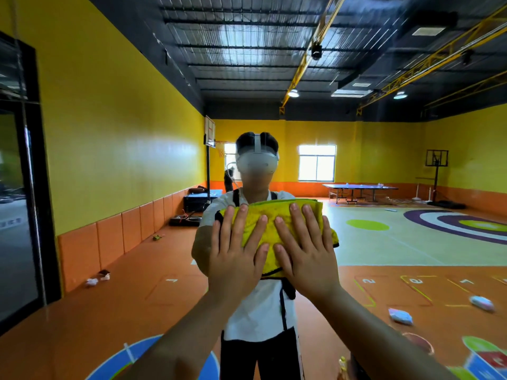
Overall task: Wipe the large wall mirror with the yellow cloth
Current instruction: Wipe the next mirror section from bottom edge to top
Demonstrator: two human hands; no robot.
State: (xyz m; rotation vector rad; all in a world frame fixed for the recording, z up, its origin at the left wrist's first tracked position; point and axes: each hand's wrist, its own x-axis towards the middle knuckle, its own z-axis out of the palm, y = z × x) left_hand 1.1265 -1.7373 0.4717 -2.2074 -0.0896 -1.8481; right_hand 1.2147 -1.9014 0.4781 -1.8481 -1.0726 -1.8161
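yellow gym walls, an orange floor and a ping-pong table [359, 187] are reflected in the large wall mirror [384, 242]. mirrored floor digits "2" and "1" can be read. the yellow cloth [270, 227] is pressed flat to the glass at chest height under the left hand [236, 256] and right hand [307, 253], arms outstretched, fingers [296, 218] splayed and not curled around it.

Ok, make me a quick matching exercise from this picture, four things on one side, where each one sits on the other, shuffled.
Things:
1. yellow cloth
2. ping-pong table
3. basketball hoop
4. dark door frame

Places:
A. far left edge of view
B. far right of the reflected hall, below the window
C. pressed flat under left hand and right hand
D. against the yellow side wall, left of the reflected person

Pairs: 1-C, 2-B, 3-D, 4-A
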